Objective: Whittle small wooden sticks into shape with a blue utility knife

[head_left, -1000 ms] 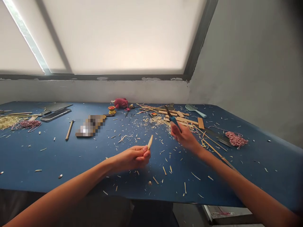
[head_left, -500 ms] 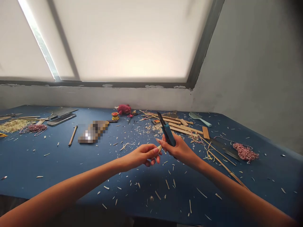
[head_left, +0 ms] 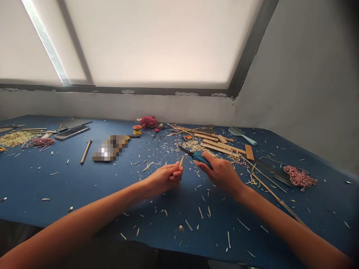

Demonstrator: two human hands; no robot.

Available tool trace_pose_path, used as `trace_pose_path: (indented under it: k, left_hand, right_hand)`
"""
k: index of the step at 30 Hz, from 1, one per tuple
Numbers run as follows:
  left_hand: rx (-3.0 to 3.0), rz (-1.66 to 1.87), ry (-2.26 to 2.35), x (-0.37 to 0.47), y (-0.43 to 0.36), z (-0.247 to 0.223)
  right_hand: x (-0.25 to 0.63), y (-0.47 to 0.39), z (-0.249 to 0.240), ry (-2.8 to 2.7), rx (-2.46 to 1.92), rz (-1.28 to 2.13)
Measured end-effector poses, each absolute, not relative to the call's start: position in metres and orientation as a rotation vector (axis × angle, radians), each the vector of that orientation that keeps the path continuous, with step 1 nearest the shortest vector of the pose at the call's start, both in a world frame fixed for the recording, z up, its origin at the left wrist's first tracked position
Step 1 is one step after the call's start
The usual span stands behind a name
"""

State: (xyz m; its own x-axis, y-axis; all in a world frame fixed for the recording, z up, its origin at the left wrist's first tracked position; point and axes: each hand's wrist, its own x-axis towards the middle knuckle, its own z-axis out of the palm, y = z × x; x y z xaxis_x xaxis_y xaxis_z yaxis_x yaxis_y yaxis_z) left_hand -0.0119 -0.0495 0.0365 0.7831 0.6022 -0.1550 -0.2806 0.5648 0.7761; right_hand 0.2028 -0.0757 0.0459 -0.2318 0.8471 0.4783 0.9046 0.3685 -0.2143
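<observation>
My left hand [head_left: 165, 179] pinches a short, pale bamboo piece [head_left: 181, 162] whose tip sticks up past the thumb; its lower end is hidden by the fingers. To the right, my right hand [head_left: 223, 172] is wrapped round the blue handle of a utility knife [head_left: 202, 158]. The dark blade extends to the left, above and apart from the bamboo piece. Both hands are held over the blue table [head_left: 112, 201], where thin wood shavings [head_left: 188, 225] lie scattered.
Bamboo strips [head_left: 221, 146] and a shavings pile lie beyond the hands. A hairbrush [head_left: 242, 135] and red-white cord [head_left: 300, 177] are to the right. Further left are a brown stick [head_left: 86, 152], a phone [head_left: 72, 132] and more cord [head_left: 42, 143]. A red plush toy [head_left: 148, 121] sits near the wall.
My hands have moved apart. The knife has swung from upright to pointing left, and the bamboo piece now points upward. The view has tilted down slightly.
</observation>
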Motion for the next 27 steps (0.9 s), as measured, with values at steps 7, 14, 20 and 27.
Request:
trace_pose_path:
  k: [7,14,20,27]
  left_hand:
    - [0.570,0.512,0.327,-0.015,-0.046,0.034]
    - [0.735,0.561,0.397,-0.017,-0.043,0.032]
    - [0.700,0.553,0.384,-0.014,-0.046,0.031]
    - [0.680,0.393,0.351,-0.013,-0.053,0.030]
  right_hand:
    - [0.198,-0.078,0.035,-2.223,-1.596,-0.368]
    - [0.195,-0.080,0.034,-2.315,-1.517,-0.466]
    - [0.196,-0.078,0.032,-2.331,-1.486,-0.529]
    - [0.195,-0.077,0.028,-2.316,-1.472,-0.595]
